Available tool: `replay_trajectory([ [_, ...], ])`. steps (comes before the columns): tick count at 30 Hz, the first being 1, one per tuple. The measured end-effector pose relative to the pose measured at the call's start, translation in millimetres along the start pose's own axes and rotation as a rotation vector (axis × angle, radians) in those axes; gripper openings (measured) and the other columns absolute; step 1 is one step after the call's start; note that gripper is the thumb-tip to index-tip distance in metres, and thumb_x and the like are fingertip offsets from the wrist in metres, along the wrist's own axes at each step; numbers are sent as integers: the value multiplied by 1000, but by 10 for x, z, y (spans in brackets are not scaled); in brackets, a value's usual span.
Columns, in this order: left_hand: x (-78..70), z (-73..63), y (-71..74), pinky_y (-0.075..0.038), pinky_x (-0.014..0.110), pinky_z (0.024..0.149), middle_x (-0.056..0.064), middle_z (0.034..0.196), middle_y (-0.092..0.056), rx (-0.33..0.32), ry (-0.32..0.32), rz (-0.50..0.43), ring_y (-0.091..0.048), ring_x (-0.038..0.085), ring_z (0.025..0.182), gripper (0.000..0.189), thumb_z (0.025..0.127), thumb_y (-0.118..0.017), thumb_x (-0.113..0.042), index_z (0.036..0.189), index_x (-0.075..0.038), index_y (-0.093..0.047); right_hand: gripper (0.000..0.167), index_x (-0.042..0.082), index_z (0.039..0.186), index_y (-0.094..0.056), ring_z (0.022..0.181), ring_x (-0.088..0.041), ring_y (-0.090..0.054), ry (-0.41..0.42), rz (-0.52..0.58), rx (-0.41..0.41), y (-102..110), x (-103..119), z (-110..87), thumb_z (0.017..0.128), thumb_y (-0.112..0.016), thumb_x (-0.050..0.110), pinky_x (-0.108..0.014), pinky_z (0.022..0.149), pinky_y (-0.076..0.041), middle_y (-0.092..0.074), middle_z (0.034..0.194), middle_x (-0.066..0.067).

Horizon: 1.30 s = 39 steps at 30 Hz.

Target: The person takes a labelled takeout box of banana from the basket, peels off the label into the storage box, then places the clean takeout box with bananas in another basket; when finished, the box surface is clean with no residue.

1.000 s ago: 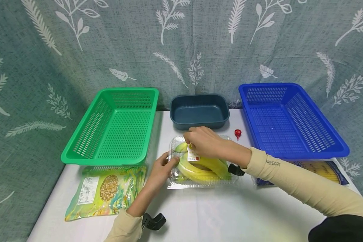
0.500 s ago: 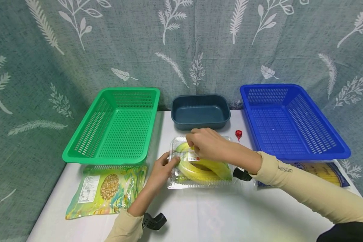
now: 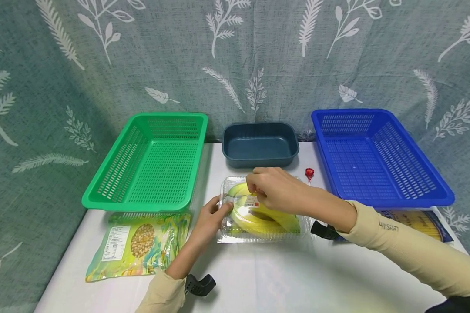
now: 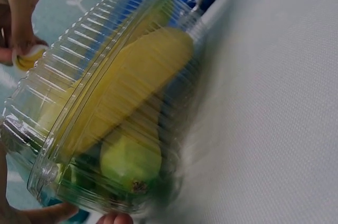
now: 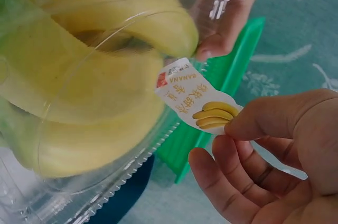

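A clear plastic clamshell box (image 3: 266, 237) of bananas (image 3: 244, 219) lies in the middle of the table. My left hand (image 3: 209, 219) grips its left side, thumb over the lid's edge. Above the lid, my right hand (image 3: 276, 189) pinches one end of a white sticker (image 5: 193, 97) printed with bananas between thumb and forefinger. In the right wrist view that end stands up off the plastic, while its far end with the red mark still meets the lid. Through the box wall in the left wrist view, yellow-green bananas (image 4: 129, 76) show.
A green basket (image 3: 141, 206) stands back left, a blue basket (image 3: 395, 202) back right, a dark teal tray (image 3: 260, 163) between them. A red lollipop (image 3: 309, 173) lies beside the box. A seed or kernel bag (image 3: 117, 256) and a pasta pack (image 3: 419, 224) lie in front of the baskets.
My right hand has drawn slightly to the right, lifting the sticker's end further off the lid. The left hand and the box have stayed in place.
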<state>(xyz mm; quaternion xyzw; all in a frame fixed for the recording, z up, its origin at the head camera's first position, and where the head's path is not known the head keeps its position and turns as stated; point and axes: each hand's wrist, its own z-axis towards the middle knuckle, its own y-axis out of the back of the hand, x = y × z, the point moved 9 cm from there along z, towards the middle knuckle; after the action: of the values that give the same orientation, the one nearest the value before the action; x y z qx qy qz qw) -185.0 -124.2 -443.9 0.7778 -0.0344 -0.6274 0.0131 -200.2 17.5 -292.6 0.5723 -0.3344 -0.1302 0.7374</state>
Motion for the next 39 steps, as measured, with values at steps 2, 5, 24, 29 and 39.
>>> replay_trajectory([
  [2, -3, 0, -2, -57, 33, 71, 16, 111, -67, 2, 1, 2, -65, 17, 81, 51, 97, -63, -27, 141, -4, -54, 18, 11, 86, -66, 64, -13, -46, 3, 19, -7, 35, 20, -36, 84, -67, -8, -24, 58, -46, -53, 78, 4],
  [5, -4, -4, 0, -57, 32, 70, 17, 112, -66, 6, 4, 0, -65, 18, 82, 52, 97, -62, -27, 143, -3, -52, 17, 10, 87, -67, 66, -12, -48, 23, 45, -37, 94, 55, -87, 85, -67, -7, -23, 59, -47, -55, 79, 4],
  [24, -247, -57, 70, -51, 51, 93, 27, 139, -48, 0, -6, 301, -53, 40, 123, 80, 95, -66, -39, 156, -5, -27, 22, 10, 88, -66, 68, -10, -54, 72, 15, -149, 410, 127, -425, 82, -67, -12, -21, 58, -47, -59, 85, 3],
  [29, -698, -243, 65, -45, 56, 100, 20, 150, -41, -54, -191, 555, -45, 39, 133, 87, 91, -70, -39, 158, -9, -23, 23, 9, 88, -66, 65, -8, -52, 95, -8, -176, 528, 147, -536, 81, -68, -13, -21, 56, -46, -59, 85, 2],
  [39, -1479, -348, 8, -57, 44, 84, 15, 132, -60, -37, -434, 582, -59, 31, 119, 59, 92, -71, -21, 145, -6, -49, 24, 9, 90, -66, 66, -11, -53, 106, -41, -194, 678, 107, -666, 82, -68, -14, -23, 56, -46, -59, 86, 1],
])
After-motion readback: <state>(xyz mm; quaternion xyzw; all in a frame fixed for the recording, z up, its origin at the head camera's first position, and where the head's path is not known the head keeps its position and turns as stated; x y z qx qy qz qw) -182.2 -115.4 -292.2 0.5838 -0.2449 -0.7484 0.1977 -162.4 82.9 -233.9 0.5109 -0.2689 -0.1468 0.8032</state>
